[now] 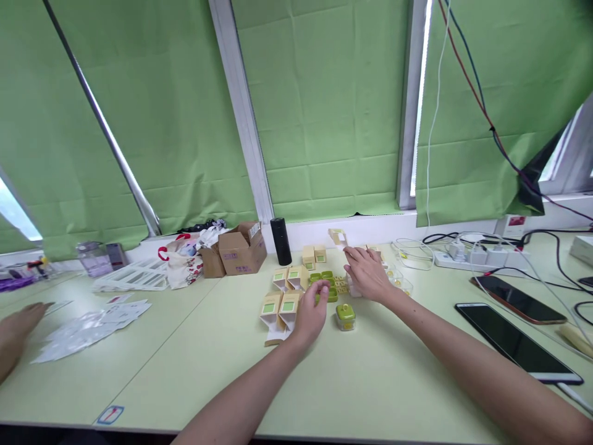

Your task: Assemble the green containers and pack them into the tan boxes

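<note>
My left hand (311, 314) is half curled beside the kraft-and-white folded boxes (280, 309), its fingertips near several green lids (332, 295). Nothing shows in its grasp. My right hand (369, 273) reaches over clear plastic containers (402, 282), fingers stretched out; what lies beneath the palm is hidden. Just past its fingertips is a kraft box piece with a window (338, 237). A small clear cube container with a green lid (345, 316) stands on the table between my forearms. Small yellow pieces (341, 284) lie between my hands.
A black cylinder (280, 241) and an open cardboard box (241, 250) stand at the back. Flat plastic bags (92, 330) lie left, near another person's hand (21, 327). Two phones (514, 337), (517, 299) and a power strip (482, 258) with cables are at right.
</note>
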`<state>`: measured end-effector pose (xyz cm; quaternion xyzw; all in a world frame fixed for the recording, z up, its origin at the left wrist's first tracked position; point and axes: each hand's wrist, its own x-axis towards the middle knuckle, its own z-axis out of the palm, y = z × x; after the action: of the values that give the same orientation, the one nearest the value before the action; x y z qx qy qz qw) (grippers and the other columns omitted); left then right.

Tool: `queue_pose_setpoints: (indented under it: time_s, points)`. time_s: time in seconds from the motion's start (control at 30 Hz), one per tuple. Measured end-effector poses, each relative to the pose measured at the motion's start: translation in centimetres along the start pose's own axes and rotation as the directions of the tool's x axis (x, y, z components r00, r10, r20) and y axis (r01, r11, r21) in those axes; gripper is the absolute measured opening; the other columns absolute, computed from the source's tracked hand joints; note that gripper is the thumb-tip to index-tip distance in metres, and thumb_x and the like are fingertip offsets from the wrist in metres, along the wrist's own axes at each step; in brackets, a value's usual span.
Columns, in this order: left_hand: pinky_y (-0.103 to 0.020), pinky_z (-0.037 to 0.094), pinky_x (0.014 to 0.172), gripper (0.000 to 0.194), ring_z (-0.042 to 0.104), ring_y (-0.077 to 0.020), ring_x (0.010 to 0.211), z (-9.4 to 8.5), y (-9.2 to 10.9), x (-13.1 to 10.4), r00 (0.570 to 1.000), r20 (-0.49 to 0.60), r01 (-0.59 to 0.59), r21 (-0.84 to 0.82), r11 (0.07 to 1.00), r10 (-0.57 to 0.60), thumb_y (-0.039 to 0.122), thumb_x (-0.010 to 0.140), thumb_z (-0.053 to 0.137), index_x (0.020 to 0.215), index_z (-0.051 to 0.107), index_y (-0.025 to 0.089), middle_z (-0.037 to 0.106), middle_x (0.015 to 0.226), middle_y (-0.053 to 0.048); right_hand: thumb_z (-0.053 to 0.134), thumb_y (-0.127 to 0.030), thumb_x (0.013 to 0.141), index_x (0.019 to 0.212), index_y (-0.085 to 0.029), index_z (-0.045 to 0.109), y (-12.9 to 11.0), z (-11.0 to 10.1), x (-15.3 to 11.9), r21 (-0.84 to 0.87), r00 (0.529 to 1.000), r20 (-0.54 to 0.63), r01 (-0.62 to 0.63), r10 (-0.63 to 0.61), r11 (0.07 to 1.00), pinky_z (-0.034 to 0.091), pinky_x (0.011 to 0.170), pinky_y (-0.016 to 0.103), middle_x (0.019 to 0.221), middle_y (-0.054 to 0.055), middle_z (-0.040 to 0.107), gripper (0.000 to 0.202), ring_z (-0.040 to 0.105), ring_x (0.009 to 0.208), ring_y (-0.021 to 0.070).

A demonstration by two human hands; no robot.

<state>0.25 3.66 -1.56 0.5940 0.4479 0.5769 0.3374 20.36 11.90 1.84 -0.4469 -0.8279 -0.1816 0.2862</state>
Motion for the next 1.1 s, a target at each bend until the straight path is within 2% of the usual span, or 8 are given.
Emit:
queue_pose_setpoints:
  time_s: [0.17,0.3,0.4,0.53,0.67,0.8,0.97,1.1]
  points:
    - [-0.037,0.048,0.093,0.056,0.069,-0.0255,0.099,-0.4,0.7,1.5,0.982,0.051,0.19,-0.299,0.935,-0.184,0.068,0.093,0.067,0.12,0.072,0.019,0.079,0.11,-0.012,0.047,-0.018,0.107,0.123,-0.016,0.067,-3.0,-3.5,-3.1,0.04,0.953,-0.233,0.208,-0.194,0.977,0.033,0.109,0.05,0.132,0.014,0.072,0.026,0.061,0.119,0.0287]
    - [-0.032,0.048,0.08,0.062,0.068,-0.0223,0.091,-0.7,1.9,1.9,0.954,0.195,0.298,-0.536,0.79,-0.227,0.075,0.091,0.066,0.115,0.07,0.018,0.077,0.104,-0.011,0.048,-0.011,0.103,0.11,-0.017,0.068,-4.3,-4.6,-5.3,0.082,0.835,-0.416,0.428,-0.359,0.9,0.037,0.102,0.048,0.117,0.011,0.076,0.022,0.065,0.11,0.0268]
    - [-0.031,0.046,0.072,0.058,0.066,-0.021,0.085,-0.8,2.2,2.0,0.959,0.186,0.282,-0.572,0.77,-0.213,0.074,0.088,0.071,0.109,0.071,0.02,0.076,0.1,-0.009,0.047,-0.005,0.099,0.098,-0.021,0.067,-4.6,-4.6,-6.1,0.076,0.759,-0.434,0.567,-0.485,0.82,0.041,0.091,0.044,0.106,0.008,0.076,0.025,0.068,0.101,0.0242]
    - [-0.03,0.044,0.065,0.048,0.061,-0.0175,0.074,-0.8,2.0,1.9,0.97,0.158,0.242,-0.563,0.79,-0.185,0.066,0.085,0.08,0.096,0.071,0.02,0.074,0.091,-0.007,0.049,-0.004,0.095,0.095,-0.023,0.066,-4.6,-4.4,-6.6,0.126,0.74,-0.407,0.626,-0.536,0.77,0.045,0.087,0.044,0.105,0.007,0.075,0.025,0.07,0.101,0.025]
    - [-0.029,0.047,0.067,0.043,0.062,-0.0164,0.075,-1.0,1.9,1.8,0.982,0.14,0.186,-0.565,0.804,-0.129,0.059,0.085,0.083,0.091,0.068,0.019,0.073,0.09,-0.006,0.054,-0.009,0.092,0.098,-0.023,0.065,-4.2,-4.4,-6.7,0.172,0.748,-0.486,0.588,-0.451,0.79,0.048,0.097,0.054,0.113,0.01,0.072,0.018,0.068,0.114,0.0308]
    - [-0.03,0.052,0.076,0.053,0.068,-0.0179,0.089,-0.9,1.8,1.9,0.995,0.058,0.101,-0.555,0.825,-0.083,0.058,0.081,0.088,0.111,0.065,0.02,0.075,0.108,-0.007,0.059,-0.016,0.094,0.106,-0.026,0.067,-4.0,-4.7,-6.0,0.329,0.801,-0.577,0.409,-0.163,0.851,0.054,0.09,0.052,0.115,0.011,0.068,0.017,0.067,0.111,0.0321]
    - [-0.041,0.053,0.103,0.065,0.068,-0.025,0.118,-0.4,1.6,1.4,0.994,0.015,-0.093,-0.372,0.924,0.106,0.051,0.082,0.088,0.13,0.053,0.024,0.072,0.128,-0.011,0.059,-0.027,0.1,0.137,-0.026,0.059,-3.8,-4.1,-4.9,0.52,0.882,-0.457,0.164,0.111,0.838,0.054,0.101,0.054,0.131,0.015,0.064,0.037,0.061,0.124,0.0348]
    - [-0.05,0.047,0.117,0.051,0.059,-0.028,0.137,-0.6,1.7,0.4,0.947,0.041,-0.315,-0.095,0.944,0.32,0.031,0.093,0.076,0.136,0.049,0.029,0.063,0.144,-0.012,0.059,-0.03,0.099,0.151,-0.026,0.045,-3.4,-2.6,-5.4,0.548,0.915,-0.377,0.098,0.141,0.831,0.052,0.107,0.058,0.142,0.016,0.058,0.054,0.054,0.134,0.0365]
